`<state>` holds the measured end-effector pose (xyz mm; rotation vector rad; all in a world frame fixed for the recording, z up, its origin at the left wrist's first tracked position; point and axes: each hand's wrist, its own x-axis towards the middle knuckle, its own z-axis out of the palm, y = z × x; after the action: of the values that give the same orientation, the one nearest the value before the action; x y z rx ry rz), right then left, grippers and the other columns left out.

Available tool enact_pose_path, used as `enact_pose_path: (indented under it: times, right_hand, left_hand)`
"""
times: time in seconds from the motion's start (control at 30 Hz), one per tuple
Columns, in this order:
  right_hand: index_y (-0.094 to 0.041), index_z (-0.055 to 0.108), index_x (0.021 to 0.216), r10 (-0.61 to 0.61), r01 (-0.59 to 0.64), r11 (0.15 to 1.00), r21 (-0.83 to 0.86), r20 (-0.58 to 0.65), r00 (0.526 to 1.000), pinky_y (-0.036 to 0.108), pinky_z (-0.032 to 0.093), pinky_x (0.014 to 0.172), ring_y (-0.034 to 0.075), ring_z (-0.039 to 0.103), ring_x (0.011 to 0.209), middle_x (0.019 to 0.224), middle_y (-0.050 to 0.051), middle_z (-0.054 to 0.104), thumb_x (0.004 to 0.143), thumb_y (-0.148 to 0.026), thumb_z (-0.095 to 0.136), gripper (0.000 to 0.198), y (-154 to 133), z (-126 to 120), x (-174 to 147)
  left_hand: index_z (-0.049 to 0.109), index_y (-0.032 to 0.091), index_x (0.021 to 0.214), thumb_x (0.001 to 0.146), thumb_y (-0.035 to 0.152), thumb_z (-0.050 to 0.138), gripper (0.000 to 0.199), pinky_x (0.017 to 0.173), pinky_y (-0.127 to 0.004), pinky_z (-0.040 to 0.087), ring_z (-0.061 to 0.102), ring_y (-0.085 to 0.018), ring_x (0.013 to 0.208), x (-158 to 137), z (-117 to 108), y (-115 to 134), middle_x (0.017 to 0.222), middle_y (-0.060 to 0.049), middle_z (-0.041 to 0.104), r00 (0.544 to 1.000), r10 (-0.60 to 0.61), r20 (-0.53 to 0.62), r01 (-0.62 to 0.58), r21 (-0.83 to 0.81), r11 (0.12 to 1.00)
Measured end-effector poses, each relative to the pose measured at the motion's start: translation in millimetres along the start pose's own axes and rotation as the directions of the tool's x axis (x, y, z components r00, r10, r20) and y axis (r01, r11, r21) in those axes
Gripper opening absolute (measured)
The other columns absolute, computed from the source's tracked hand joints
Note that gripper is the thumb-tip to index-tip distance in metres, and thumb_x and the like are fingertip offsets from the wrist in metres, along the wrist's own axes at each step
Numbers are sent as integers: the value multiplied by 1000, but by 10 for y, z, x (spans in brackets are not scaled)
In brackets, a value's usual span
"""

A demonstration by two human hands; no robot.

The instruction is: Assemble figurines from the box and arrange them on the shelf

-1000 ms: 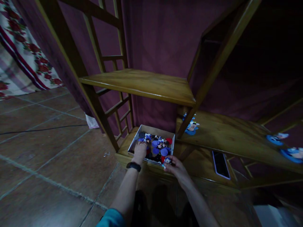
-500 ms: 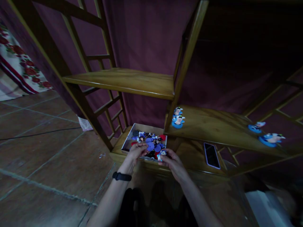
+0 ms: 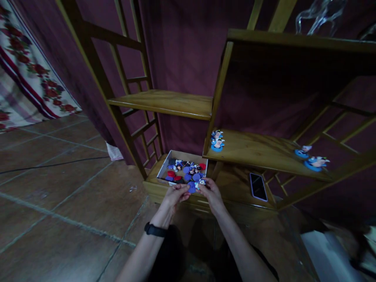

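My left hand (image 3: 176, 195), with a black band on its wrist, pinches a round purple base (image 3: 192, 187). My right hand (image 3: 212, 193) holds a small blue-and-white figurine (image 3: 200, 183) between thumb and fingers. The figurine and the base are side by side and seem to meet, though I cannot tell whether they are joined. Both hands are over the front edge of a shallow cardboard box (image 3: 161, 172). Inside it lie several figurines (image 3: 178, 167) mixed with purple discs (image 3: 187, 169) and red discs (image 3: 170, 173).
The box stands on the bottom board of a wooden shelf unit (image 3: 164, 102). Figurines on blue bases stand at the left (image 3: 217, 144) and right (image 3: 316, 163) of the middle shelf. A phone (image 3: 258, 187) lies on the lower board. A cable (image 3: 58, 166) crosses the tiled floor.
My left hand has lifted the purple base out from over the box and brought it beside the figurine in my right hand. The camera view has shifted a little.
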<state>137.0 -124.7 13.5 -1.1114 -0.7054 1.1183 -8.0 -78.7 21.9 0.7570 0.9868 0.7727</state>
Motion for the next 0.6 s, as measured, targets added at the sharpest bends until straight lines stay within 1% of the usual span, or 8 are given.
enact_pose_path:
  times: [0.13, 0.3, 0.4, 0.6]
  right_hand:
    - [-21, 55, 91, -24, 22, 996, -83, -30, 999, 31, 52, 70, 16, 60, 79, 89, 1, 62, 64, -38, 67, 34, 37, -112, -215]
    - [-21, 54, 89, -91, 71, 979, -194, -95, 991, 27, 50, 62, 16, 58, 74, 83, 1, 60, 64, -38, 65, 32, 63, -290, -388]
    - [-21, 53, 89, -123, 93, 963, -253, -109, 986, 27, 50, 63, 16, 58, 74, 82, 1, 60, 66, -38, 64, 31, 38, -372, -412]
    - [-20, 53, 93, -185, 126, 937, -326, -156, 970, 29, 49, 68, 17, 58, 77, 86, 2, 61, 67, -37, 62, 32, 22, -512, -359]
  left_hand:
    - [67, 10, 74, 59, 25, 76, 23, 53, -16, 47, 60, -8, 52, -167, 101, -149, 63, -6, 67, 999, -27, 20, 27, -7, 1000]
    - [67, 10, 73, 57, 26, 77, 24, 52, -16, 46, 59, -8, 52, -229, 265, -346, 64, -6, 67, 996, -67, 57, 68, -8, 998]
    - [67, 10, 71, 56, 27, 77, 25, 51, -16, 46, 59, -8, 51, -214, 351, -403, 62, -6, 66, 997, -64, 53, 64, -4, 998]
    - [66, 9, 70, 53, 27, 79, 28, 50, -17, 47, 60, -9, 51, -131, 500, -407, 60, -5, 66, 994, -92, 56, 92, 2, 996]
